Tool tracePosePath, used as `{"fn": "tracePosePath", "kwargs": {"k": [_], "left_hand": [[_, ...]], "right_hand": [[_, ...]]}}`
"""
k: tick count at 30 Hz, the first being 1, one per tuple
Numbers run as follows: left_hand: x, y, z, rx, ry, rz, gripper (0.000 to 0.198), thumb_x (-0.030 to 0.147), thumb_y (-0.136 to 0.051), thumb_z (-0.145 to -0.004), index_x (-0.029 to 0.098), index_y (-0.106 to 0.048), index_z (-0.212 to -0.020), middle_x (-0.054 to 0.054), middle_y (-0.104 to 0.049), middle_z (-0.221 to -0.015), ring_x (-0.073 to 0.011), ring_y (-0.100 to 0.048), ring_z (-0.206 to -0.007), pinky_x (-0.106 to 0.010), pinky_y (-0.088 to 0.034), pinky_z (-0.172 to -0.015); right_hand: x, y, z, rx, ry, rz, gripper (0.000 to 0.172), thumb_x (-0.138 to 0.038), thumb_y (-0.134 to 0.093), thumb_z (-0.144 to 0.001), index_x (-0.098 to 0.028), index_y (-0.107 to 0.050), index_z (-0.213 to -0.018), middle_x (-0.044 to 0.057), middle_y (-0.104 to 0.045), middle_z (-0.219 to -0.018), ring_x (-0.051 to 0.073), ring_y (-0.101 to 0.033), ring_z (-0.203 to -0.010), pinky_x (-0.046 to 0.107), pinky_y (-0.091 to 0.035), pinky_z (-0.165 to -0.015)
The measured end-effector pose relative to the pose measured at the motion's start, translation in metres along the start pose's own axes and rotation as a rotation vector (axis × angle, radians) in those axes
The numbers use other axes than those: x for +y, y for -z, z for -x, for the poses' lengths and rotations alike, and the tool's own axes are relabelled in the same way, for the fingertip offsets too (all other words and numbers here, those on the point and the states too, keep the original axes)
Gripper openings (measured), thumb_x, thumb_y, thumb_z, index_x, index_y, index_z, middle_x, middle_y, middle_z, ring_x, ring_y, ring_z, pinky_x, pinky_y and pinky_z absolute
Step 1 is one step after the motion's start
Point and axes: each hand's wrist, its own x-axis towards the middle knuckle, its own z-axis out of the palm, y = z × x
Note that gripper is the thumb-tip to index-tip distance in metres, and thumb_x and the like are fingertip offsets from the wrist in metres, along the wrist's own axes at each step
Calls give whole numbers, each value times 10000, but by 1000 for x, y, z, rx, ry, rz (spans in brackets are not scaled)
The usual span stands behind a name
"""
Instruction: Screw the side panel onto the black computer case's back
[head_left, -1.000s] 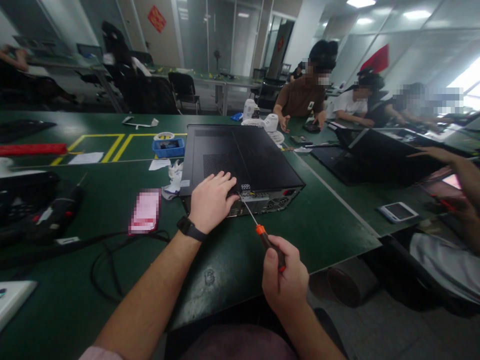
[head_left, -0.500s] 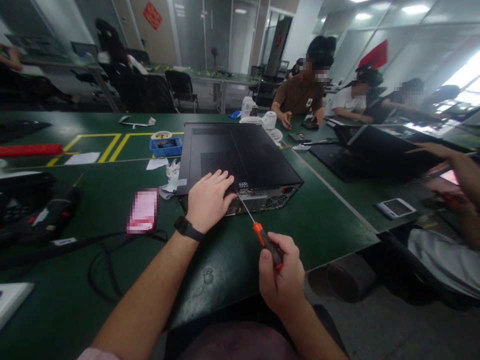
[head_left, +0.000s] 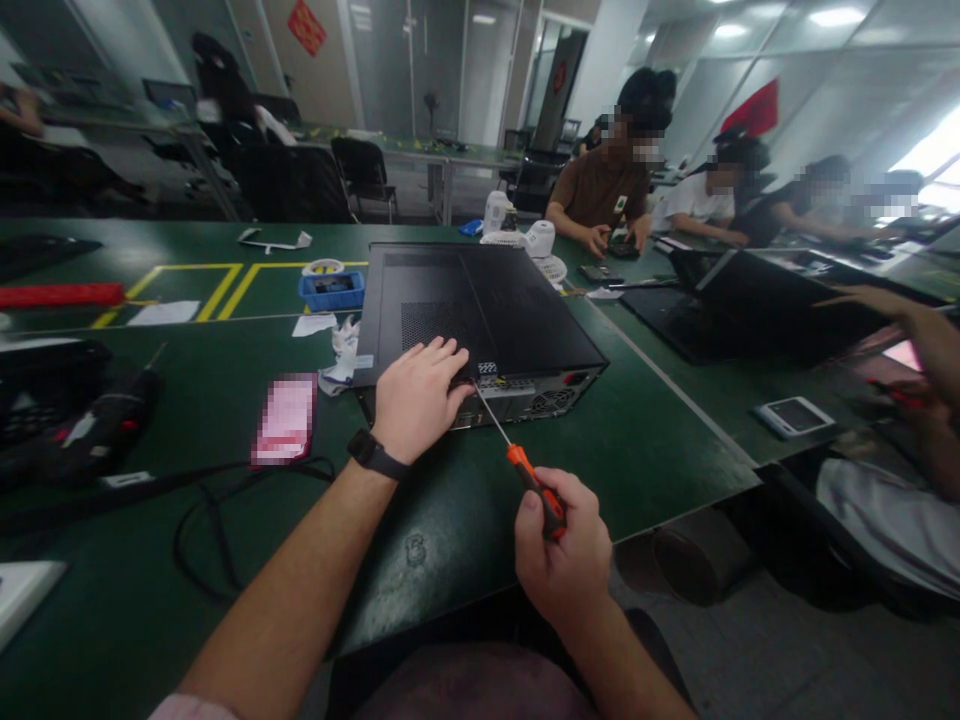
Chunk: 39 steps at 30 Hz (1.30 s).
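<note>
Though thin-shafted, orange-and-black screwdriver point(head_left: 519, 463)

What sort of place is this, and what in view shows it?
Probably a computer-repair workshop or classroom: a black metal desktop computer case lies on a long green-matted workbench, an orange-handled screwdriver points at its back, and other people sit nearby.
</note>
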Motion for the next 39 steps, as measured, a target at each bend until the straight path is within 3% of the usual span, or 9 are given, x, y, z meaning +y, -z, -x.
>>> {"fn": "tracePosePath", "kwargs": {"k": [5,10,18,28,34,39], "left_hand": [[1,0,0,-3,2,1,402,333,-695,-952,170,-678,-1319,-117,-664,-1435,-267,-580,-1396,-431,-442,-1196],[0,0,-1,-12,4,-9,400,332,-705,-946,173,-681,-1312,-111,-660,-1443,-265,-583,-1393,-431,-440,-1197],[1,0,-2,-18,19,-3,396,337,-711,-940,198,-683,-1311,-92,-660,-1446,-255,-579,-1398,-433,-440,-1200],[0,-2,-3,-4,21,-1,376,338,-730,-923,207,-706,-1274,-88,-678,-1422,-258,-599,-1375,-423,-460,-1181],[0,-3,-3,0,24,-16,387,346,-729,-927,208,-696,-1286,-80,-675,-1427,-250,-594,-1382,-418,-450,-1193],[0,-2,-3,-6,20,-12,374,334,-728,-925,210,-700,-1277,-82,-669,-1434,-262,-590,-1386,-435,-457,-1190]], "right_hand": [[2,0,-2,-10,-13,5,207,-263,-482,-1023,-186,-573,-1192,66,-756,-972,173,-766,-820,276,-624,-726],[-2,0,-6,40,-16,-28,274,-261,-560,-962,-171,-554,-1221,71,-729,-985,178,-750,-827,288,-623,-725],[0,-2,-6,77,11,35,161,-237,-545,-991,-197,-607,-1134,53,-761,-950,177,-761,-786,284,-609,-698],[-4,-1,-7,103,-58,22,177,-256,-560,-994,-198,-598,-1157,55,-744,-967,168,-746,-830,279,-598,-730],[-2,-2,-6,79,-15,-37,143,-234,-532,-1003,-210,-611,-1119,15,-736,-869,137,-722,-707,247,-584,-670],[-4,-4,-3,73,-23,-11,204,-243,-557,-950,-198,-593,-1146,61,-733,-960,178,-737,-799,295,-605,-702]]}}
